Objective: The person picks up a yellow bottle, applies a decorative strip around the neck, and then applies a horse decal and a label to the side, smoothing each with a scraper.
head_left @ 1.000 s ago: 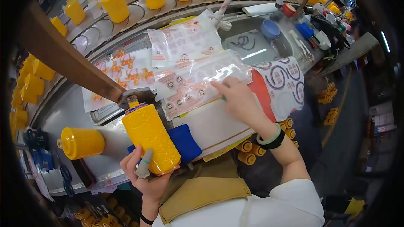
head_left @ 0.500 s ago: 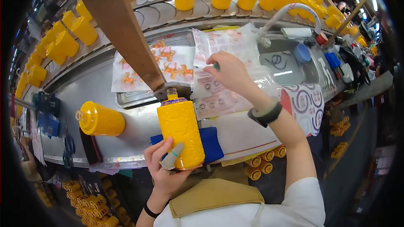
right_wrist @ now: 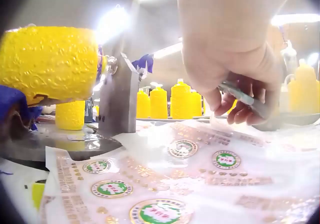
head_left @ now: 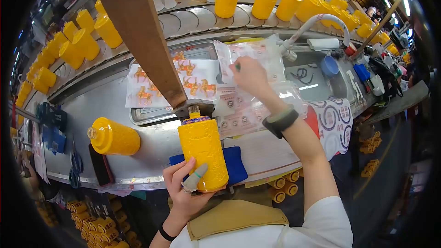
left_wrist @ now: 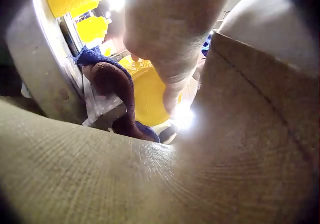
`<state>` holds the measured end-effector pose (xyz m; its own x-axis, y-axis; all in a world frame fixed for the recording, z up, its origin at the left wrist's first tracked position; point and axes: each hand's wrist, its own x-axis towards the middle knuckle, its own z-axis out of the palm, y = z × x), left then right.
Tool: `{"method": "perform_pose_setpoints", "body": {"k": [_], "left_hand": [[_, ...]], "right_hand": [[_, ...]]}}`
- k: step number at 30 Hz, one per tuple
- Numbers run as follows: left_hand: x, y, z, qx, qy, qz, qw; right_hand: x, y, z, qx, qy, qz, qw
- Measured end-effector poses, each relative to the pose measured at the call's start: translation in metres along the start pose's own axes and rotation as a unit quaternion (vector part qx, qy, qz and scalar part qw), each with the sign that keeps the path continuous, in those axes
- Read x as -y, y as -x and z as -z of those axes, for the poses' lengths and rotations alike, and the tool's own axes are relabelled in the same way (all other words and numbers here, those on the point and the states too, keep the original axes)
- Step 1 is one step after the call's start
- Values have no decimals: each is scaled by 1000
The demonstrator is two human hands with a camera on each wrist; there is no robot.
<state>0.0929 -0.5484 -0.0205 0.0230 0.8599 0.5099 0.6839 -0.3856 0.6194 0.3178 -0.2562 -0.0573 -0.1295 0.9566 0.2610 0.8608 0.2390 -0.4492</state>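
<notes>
In the head view a yellow embossed bottle (head_left: 202, 144) lies with its neck at a metal bracket (head_left: 195, 106) on a wooden post. My left hand (head_left: 183, 200) grips its base end, the thumb wearing a grey finger cover (head_left: 195, 178). Printed decal sheets (head_left: 236, 117) with round green emblems lie right of the bottle. Over the rear sheets is my right hand (head_left: 252, 76), fingers curled round a slim grey-green tool (right_wrist: 244, 98) that shows in the right wrist view. Its fingertips are close over the sheet's surface. My left wrist view is mostly filled by skin and brown cloth.
A second yellow bottle (head_left: 115, 136) lies on the metal counter beside a dark phone (head_left: 101, 164). Orange figure decals (head_left: 202, 86) are behind the post. A blue cloth (head_left: 235, 164) sits under the held bottle. Farther back are a sink (head_left: 340, 82), a faucet (head_left: 317, 20) and several yellow bottles on a conveyor.
My right hand has moved from the front clear-covered sheet back to the rear sheets, its fingers now more curled. The head view has shifted; my left hand still holds the bottle.
</notes>
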Motion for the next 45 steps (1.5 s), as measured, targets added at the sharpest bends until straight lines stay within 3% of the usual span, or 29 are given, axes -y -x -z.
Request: {"method": "perform_pose_setpoints", "body": {"k": [3, 7, 17, 19, 20, 22, 24, 26, 28, 29, 31, 35, 37, 38, 42, 43, 45], "left_hand": [[2, 2, 0, 2, 0, 3, 1000], [3, 2, -2, -5, 0, -7, 1000], [6, -2, 1, 18, -11, -30, 999], [7, 0, 0, 17, -14, -28, 999], [7, 0, 0, 17, -15, -29, 999], [7, 0, 1, 16, -15, -29, 999], [7, -1, -1, 16, -10, -30, 999], [9, 0, -2, 14, -10, -36, 999], [9, -1, -1, 20, -10, -36, 999], [9, -1, 1, 23, -11, -34, 999], [7, 0, 1, 23, -14, -33, 999], [5, 0, 1, 17, -15, -28, 999], [5, 0, 0, 13, -10, -26, 1000], [6, 0, 0, 13, -9, -26, 1000], [7, 1, -1, 16, -8, -35, 999], [6, 1, -1, 15, -10, -31, 999], [6, 0, -1, 19, -7, -34, 999]], "right_hand": [[-15, -3, 38, 18, 24, -67, 997], [-64, 3, 61, -34, 85, -85, 992], [-112, 22, 102, 20, 65, -126, 990], [-117, 24, 107, -24, 231, -127, 964], [-126, 22, 105, -23, 231, -125, 965], [-145, 15, 97, -98, 462, -157, 867], [-106, 11, 92, -89, 432, -82, 894], [-80, 16, 58, -94, 229, 83, 965], [-23, 21, 36, -18, 185, 6, 983], [-20, 18, 31, -19, 182, 5, 983], [-17, 2, 20, 56, 243, -76, 965], [-44, -12, 18, 87, 273, -74, 955], [-59, -20, 25, 63, 285, -83, 953], [-39, -22, 51, 23, 237, -117, 964], [-52, -21, 115, -204, 229, -28, 951], [-61, -14, 123, -206, 230, -34, 950], [-84, 4, 140, -265, 101, -47, 958]]}}
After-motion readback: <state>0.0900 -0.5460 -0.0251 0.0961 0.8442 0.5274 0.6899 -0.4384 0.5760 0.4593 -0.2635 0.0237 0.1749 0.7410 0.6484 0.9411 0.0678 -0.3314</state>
